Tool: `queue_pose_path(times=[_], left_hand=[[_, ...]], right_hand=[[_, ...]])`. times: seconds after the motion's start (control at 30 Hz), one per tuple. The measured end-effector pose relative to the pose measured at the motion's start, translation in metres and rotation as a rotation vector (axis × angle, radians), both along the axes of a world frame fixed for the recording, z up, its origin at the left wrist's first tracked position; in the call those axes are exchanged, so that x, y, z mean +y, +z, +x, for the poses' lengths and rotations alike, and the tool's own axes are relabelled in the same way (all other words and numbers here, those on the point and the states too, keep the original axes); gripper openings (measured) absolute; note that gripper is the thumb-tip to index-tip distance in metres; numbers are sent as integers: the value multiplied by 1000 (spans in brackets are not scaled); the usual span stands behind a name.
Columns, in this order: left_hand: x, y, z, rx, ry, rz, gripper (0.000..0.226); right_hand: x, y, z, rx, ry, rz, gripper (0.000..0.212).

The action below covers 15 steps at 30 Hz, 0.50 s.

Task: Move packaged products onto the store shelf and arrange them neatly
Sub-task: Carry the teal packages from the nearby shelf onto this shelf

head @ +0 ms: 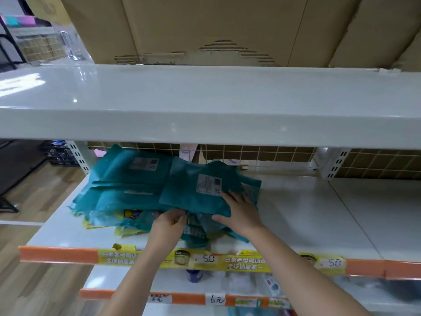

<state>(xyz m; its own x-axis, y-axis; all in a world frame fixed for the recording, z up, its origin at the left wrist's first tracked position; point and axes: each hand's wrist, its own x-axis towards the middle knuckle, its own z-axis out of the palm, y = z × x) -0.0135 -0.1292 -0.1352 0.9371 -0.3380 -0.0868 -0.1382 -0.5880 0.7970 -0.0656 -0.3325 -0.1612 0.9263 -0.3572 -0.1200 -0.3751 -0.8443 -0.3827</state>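
**A:** Head view, the only one: both hands are on a loose heap of teal packages [141,190] lying on the middle shelf [319,220], toward its left end, under the bare white upper shelf [205,99].

**B:** What is each hand doing?

**A:** The left hand [169,224] has its fingers curled at the heap's front edge, a grip that pinches the rim of one of the lower packets. The right hand [239,213] lies over the top package [193,195], the one showing a white label, fingers spread on its face and thumb tucked under its front edge, so it holds that packet between them.

**B:** So how far along is the stocking?

**A:** I'd say the moving part is partly done: several packets are already on the shelf. The arranging is hardly begun. They overlap at odd angles, some label up, others showing yellow printed fronts [129,216] beneath, and corners hang out toward the shelf's left edge.

**B:** And what's left?

**A:** Squaring the heap into a stack or row, I judge, and spreading it along the shelf, whose right half holds nothing I can make out. Whether more stock waits out of frame, I can't tell.

**B:** Anything else around?

**A:** Orange price strip [59,254] with yellow tags along the front lip, a lower shelf [118,279] with blurred goods, perhaps bottles, and cardboard boxes [205,26] standing up top.
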Motion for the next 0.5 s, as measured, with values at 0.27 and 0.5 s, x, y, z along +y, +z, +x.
queue_pose_path(times=[0.27, 0.5], left_hand=[[-16, -20, 17, 202, 33, -81, 11], [-32, -27, 20, 385, 198, -302, 29]], right_hand=[[20, 3, -7, 15, 34, -173, 85], [17, 6, -28, -58, 24, -357, 55]])
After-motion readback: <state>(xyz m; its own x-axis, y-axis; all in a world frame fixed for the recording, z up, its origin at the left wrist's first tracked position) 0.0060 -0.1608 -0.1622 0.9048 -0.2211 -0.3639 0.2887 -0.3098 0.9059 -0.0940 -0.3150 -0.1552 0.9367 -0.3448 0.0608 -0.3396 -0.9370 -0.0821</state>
